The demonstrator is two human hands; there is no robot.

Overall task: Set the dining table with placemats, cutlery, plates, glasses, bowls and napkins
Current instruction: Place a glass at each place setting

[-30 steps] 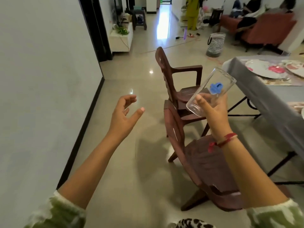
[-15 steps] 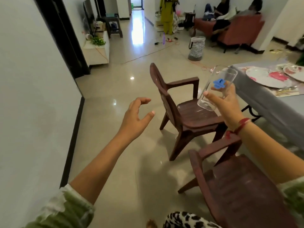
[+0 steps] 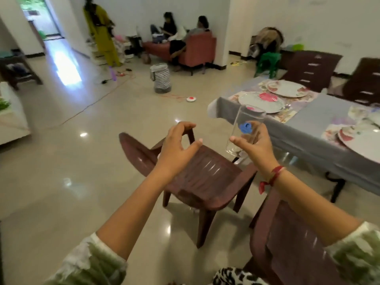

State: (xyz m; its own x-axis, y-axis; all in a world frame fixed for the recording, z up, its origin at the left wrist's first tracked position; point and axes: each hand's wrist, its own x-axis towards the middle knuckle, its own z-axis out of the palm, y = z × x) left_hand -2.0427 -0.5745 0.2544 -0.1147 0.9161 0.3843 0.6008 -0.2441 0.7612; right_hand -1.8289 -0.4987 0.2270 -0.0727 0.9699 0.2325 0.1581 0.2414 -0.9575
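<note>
the right grip [image 3: 255, 145] is curled round the lower half of a clear glass [image 3: 246, 118], thumb on the near side and fingers wrapped behind. it holds the glass mouth up and slightly tilted in the air, just off the near corner of the surface [image 3: 320, 120] and touching nothing else. a small blue mark [image 3: 245, 128] shows on the glass just above the fingers, and a red thread [image 3: 274, 176] circles that wrist. the left grip [image 3: 174, 149] hangs beside it over the seat of a brown plastic chair [image 3: 205, 179]. it is empty, fingers loosely curved and thumb out, apart from the glass. a second brown chair [image 3: 287, 254] stands nearer, under the right forearm. the surface wears a grey cloth and carries floral placemats [image 3: 286, 116], each with a patterned plate. one plate [image 3: 265, 101] lies just past the glass's rim, another [image 3: 287, 88] is farther back, and a third [image 3: 362, 140] sits at the right edge. a striped basket [image 3: 161, 79] stands on the floor beyond.
</note>
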